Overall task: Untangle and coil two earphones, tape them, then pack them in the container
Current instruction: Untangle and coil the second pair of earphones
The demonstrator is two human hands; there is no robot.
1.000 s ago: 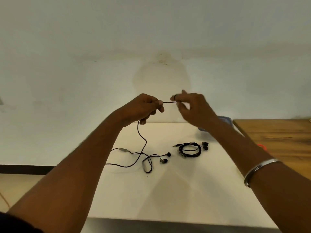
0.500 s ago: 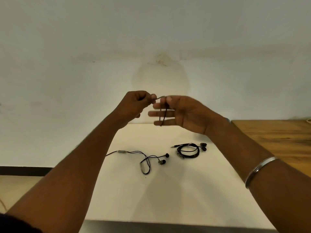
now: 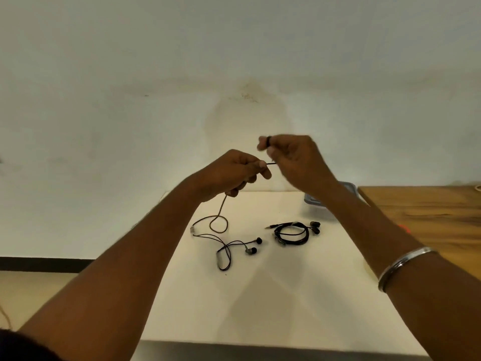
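Both hands are raised above the white table [image 3: 260, 295]. My left hand [image 3: 234, 173] pinches the cable of a loose black earphone [image 3: 229, 246], whose wire drops from the fist, loops on the table and ends in two earbuds. A short taut stretch of that cable runs to my right hand [image 3: 291, 157], which is closed on it with the wire wrapped around a finger. A second earphone [image 3: 291, 233] lies coiled on the table to the right, plug pointing left, earbuds at its right side.
A clear container [image 3: 346, 188] with a grey-blue rim sits at the table's back right, partly hidden by my right forearm. A wooden table [image 3: 421, 212] adjoins on the right, with a small orange object at its edge. A pale wall stands behind.
My right hand turned from an open palm with wire around the fingers to a closed fist, higher up. The cable on the table has been drawn in and now forms a loop.
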